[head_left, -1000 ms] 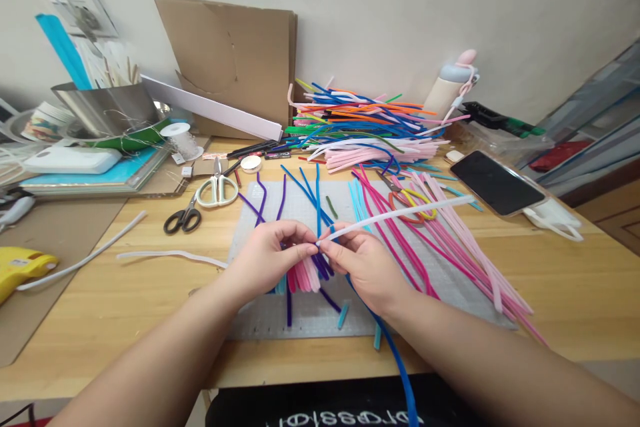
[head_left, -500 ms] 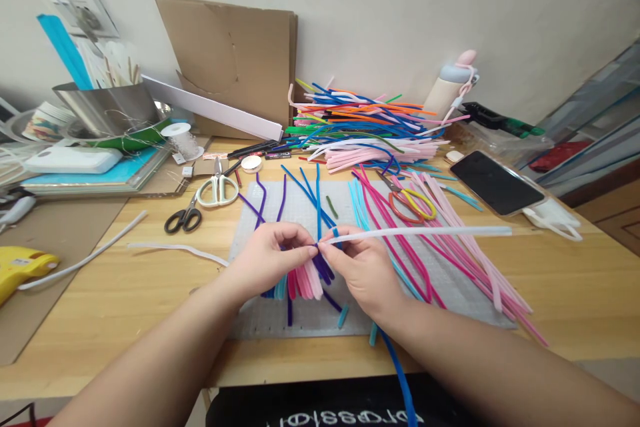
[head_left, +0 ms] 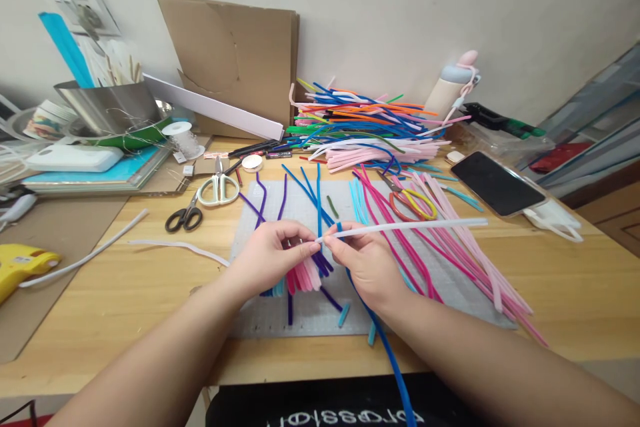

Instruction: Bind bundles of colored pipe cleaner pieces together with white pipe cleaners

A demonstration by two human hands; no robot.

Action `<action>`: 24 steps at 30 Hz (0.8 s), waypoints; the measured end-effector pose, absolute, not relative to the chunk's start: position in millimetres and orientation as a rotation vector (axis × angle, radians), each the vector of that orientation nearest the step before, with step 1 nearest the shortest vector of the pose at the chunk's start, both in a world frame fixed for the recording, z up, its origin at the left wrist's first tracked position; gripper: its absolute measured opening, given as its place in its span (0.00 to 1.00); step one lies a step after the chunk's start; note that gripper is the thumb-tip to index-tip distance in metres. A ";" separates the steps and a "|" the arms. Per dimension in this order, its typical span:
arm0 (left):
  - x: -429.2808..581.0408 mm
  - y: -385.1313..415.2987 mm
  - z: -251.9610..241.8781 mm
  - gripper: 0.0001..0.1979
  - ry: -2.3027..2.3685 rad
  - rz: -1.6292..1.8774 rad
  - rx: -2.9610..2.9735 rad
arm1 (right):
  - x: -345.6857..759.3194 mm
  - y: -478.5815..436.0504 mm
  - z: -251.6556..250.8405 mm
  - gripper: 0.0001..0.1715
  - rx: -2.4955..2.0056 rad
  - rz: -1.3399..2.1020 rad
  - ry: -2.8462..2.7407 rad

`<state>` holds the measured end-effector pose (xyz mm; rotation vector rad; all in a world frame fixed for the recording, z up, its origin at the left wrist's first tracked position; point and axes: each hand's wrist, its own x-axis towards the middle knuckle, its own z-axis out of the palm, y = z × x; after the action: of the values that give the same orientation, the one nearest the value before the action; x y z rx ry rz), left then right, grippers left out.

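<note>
While your left hand (head_left: 273, 257) pinches bundle (head_left: 305, 275) of short pink and purple pieces, right hand (head_left: 363, 260) closes on white stem (head_left: 415, 225) end, just beside left fingertips. Judged best: hold both pinches close, tight; let stem tail ride above mat (head_left: 265, 317), right of hand.

Mat (head_left: 280, 320): middle of the bench (head_left: 575, 293).
Scissors (head_left: 184, 217): left of the mat.
Phone (head_left: 497, 183): right of the mat.
Stem pile (head_left: 360, 123): behind the mat.
Stem bundle (head_left: 303, 277): over the mat's middle, in the left hand (head_left: 270, 260).
Long stem (head_left: 410, 227): over the mat, in the right hand (head_left: 367, 263).
</note>
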<state>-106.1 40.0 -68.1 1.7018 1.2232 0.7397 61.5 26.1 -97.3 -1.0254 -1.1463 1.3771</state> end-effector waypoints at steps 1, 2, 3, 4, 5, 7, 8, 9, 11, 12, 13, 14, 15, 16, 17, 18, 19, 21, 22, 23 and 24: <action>-106.3 40.4 -69.3 0.11 1.224 0.742 1.685 | 60.9 25.7 -97.0 0.11 -1.018 1.394 -1.150; -106.5 40.7 -70.3 0.11 1.226 0.740 1.666 | 60.4 25.4 -96.7 0.12 -1.010 1.422 -1.145; -106.6 41.0 -71.1 0.11 1.226 0.730 1.648 | 60.0 25.3 -96.4 0.14 -1.001 1.457 -1.134; -106.6 41.2 -71.7 0.11 1.225 0.715 1.638 | 59.7 25.2 -96.2 0.15 -0.994 1.494 -1.123; -106.5 41.2 -72.1 0.10 1.223 0.700 1.636 | 59.6 25.3 -96.0 0.16 -0.991 1.523 -1.114; -105.8 41.1 -72.1 0.09 1.223 0.687 1.648 | 59.7 25.8 -96.1 0.18 -1.001 1.544 -1.104; -105.4 40.9 -72.0 0.08 1.224 0.687 1.652 | 59.8 26.1 -96.3 0.18 -1.011 1.543 -1.100; -105.1 40.7 -71.7 0.08 1.226 0.691 1.651 | 59.9 26.3 -96.7 0.19 -1.019 1.544 -1.098; -104.9 40.2 -70.9 0.09 1.232 0.686 1.644 | 59.8 26.6 -97.8 0.20 -1.024 1.567 -1.083; -105.1 40.0 -70.5 0.09 1.228 0.670 1.646 | 59.4 26.5 -98.5 0.20 -1.022 1.584 -1.076; -105.5 39.9 -70.0 0.10 1.222 0.647 1.650 | 58.8 26.3 -99.1 0.20 -1.020 1.596 -1.067; -106.1 39.9 -69.5 0.10 1.214 0.626 1.655 | 58.1 26.0 -99.7 0.20 -1.017 1.604 -1.059; -106.6 40.0 -69.1 0.10 1.205 0.609 1.661 | 57.3 25.7 -100.3 0.20 -1.016 1.611 -1.049; -107.2 40.3 -68.8 0.10 1.195 0.597 1.665 | 56.6 25.5 -100.7 0.21 -1.017 1.618 -1.040; -107.6 40.6 -68.6 0.10 1.187 0.588 1.668 | 56.0 25.3 -101.0 0.21 -1.017 1.624 -1.031; -107.9 40.9 -68.6 0.10 1.182 0.582 1.671 | 55.6 25.2 -101.1 0.21 -1.017 1.629 -1.022; -108.0 41.2 -68.7 0.10 1.179 0.579 1.674 | 55.4 25.3 -101.1 0.21 -1.016 1.631 -1.016; -107.7 41.5 -69.2 0.10 1.176 0.579 1.677 | 55.8 25.8 -100.7 0.20 -1.014 1.625 -1.011; -107.4 41.5 -69.6 0.10 1.176 0.583 1.673 | 56.4 26.2 -100.3 0.20 -1.015 1.617 -1.010; -107.0 41.4 -70.0 0.11 1.173 0.591 1.664 | 57.0 26.5 -100.0 0.21 -1.017 1.610 -1.012; -106.7 41.3 -70.3 0.11 1.171 0.599 1.655 | 57.6 26.9 -99.6 0.21 -1.017 1.605 -1.017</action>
<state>-106.7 41.3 -70.3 1.6554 1.1709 0.5986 57.6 26.9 -99.6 -1.0174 -1.0166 1.6046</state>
